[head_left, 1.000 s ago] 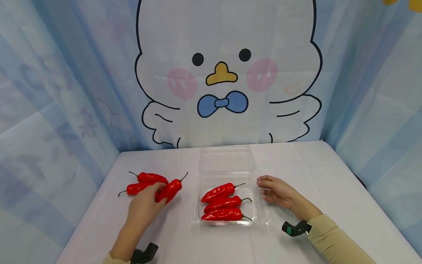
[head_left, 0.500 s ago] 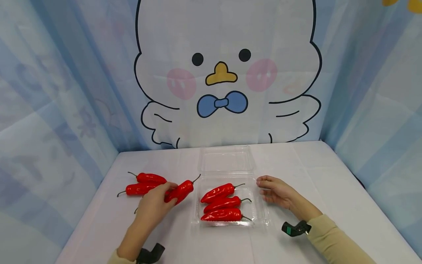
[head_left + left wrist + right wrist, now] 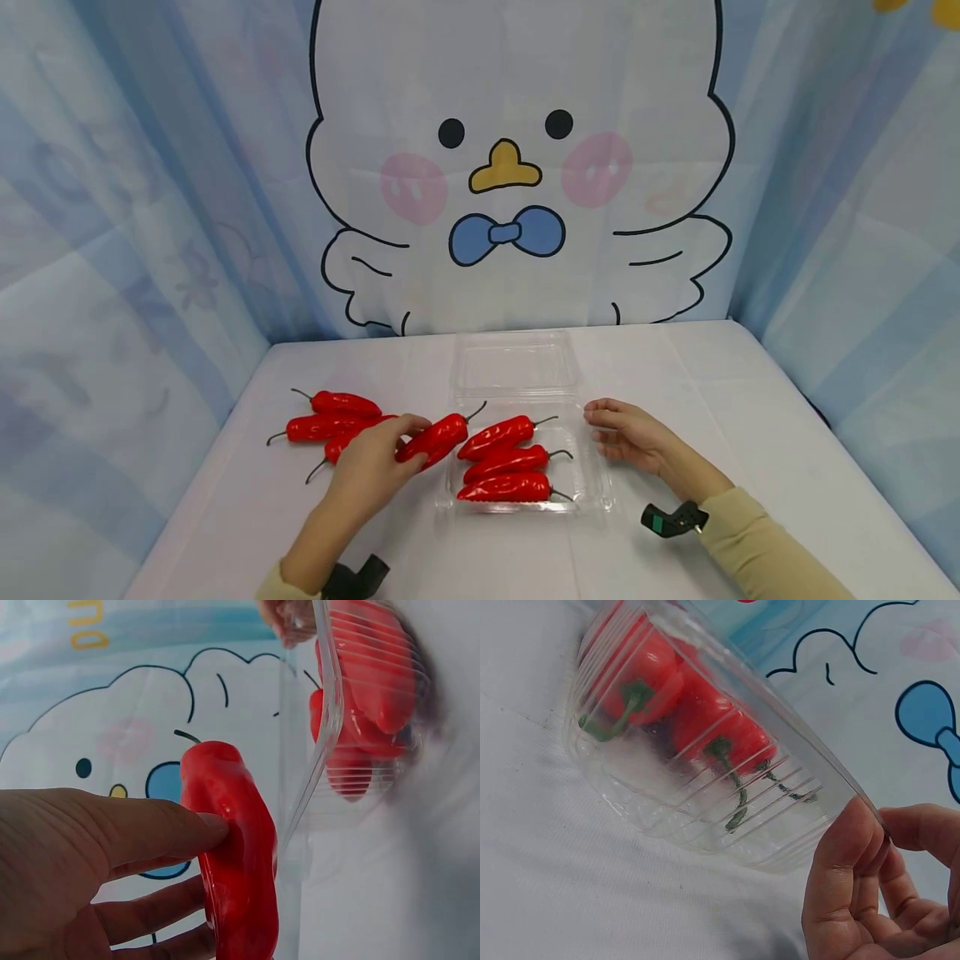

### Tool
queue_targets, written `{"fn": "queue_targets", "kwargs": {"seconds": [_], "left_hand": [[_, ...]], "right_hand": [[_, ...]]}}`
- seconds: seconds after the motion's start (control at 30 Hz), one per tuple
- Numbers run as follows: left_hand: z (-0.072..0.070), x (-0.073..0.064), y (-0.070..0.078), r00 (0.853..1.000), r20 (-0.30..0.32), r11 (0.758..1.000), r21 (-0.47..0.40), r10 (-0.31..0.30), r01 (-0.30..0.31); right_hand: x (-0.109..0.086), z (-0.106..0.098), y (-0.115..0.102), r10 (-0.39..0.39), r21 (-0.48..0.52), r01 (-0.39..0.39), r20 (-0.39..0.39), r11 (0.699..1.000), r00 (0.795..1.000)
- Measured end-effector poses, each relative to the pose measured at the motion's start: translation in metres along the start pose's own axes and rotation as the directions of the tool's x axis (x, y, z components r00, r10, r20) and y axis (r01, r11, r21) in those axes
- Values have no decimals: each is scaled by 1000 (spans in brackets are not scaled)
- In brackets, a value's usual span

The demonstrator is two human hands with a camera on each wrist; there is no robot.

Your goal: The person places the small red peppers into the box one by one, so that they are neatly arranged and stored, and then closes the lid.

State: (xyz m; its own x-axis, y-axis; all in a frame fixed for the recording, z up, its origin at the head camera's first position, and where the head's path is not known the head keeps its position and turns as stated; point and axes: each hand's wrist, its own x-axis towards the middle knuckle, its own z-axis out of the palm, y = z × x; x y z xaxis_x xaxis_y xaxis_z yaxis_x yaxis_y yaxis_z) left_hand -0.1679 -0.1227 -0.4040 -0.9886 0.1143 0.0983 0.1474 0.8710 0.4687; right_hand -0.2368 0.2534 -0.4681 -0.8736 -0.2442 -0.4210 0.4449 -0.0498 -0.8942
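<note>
1. Pinching one red pepper point(image 3: 442, 435) in the left grip point(image 3: 375, 467), thumb against one side and fingers behind; grasping just that single piece.

2. Holding it just beside the left edge of a clear container point(image 3: 592, 504), stem end angled toward the rim; cannot tell whether touching the wall.

3. Clasping the container's right rim in the right grip point(image 3: 630, 433), edge caught between thumb and forefinger, remaining fingers loosely bent below.

4. Seems a little short of halfway, judging by count: three red peppers point(image 3: 506, 465) done and lying inside the container, side by side, stems to the right.

5. Appears to leave the held one, caught between the two places, plus three more peppers point(image 3: 318, 429) grouped on the counter point(image 3: 517, 558) to the left, partly hidden by the hand; also leaves the lid point(image 3: 516, 367) unclosed, folded back flat on the far side.

6. Reaching in from the lower left with the left arm, slanted forward and to the right, back of the hand mostly uppermost.

7. Angling the right forearm in from the lower right, sleeve point(image 3: 765, 542) ending above the wrist, near a black wrist camera point(image 3: 673, 519), fingers pointing left toward the container.
</note>
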Motion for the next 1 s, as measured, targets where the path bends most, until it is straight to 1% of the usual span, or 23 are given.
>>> {"fn": "queue_targets", "kwargs": {"seconds": [0.13,0.47,0.83,1.0], "left_hand": [[2,-1,4,1000,9,1000,-3,16,-16],[5,0,11,998,45,998,-56,44,-42],[9,2,23,990,61,990,-68,125,-121],[12,3,29,986,68,987,-73,149,-145]], "right_hand": [[0,1,1,3,-6,-3,0,1000,1000],[-1,1,0,-3,0,3,-8,1000,1000],[1,1,1,-7,-8,7,-8,1000,1000],[1,0,3,-11,-5,11,-3,1000,1000]]}}
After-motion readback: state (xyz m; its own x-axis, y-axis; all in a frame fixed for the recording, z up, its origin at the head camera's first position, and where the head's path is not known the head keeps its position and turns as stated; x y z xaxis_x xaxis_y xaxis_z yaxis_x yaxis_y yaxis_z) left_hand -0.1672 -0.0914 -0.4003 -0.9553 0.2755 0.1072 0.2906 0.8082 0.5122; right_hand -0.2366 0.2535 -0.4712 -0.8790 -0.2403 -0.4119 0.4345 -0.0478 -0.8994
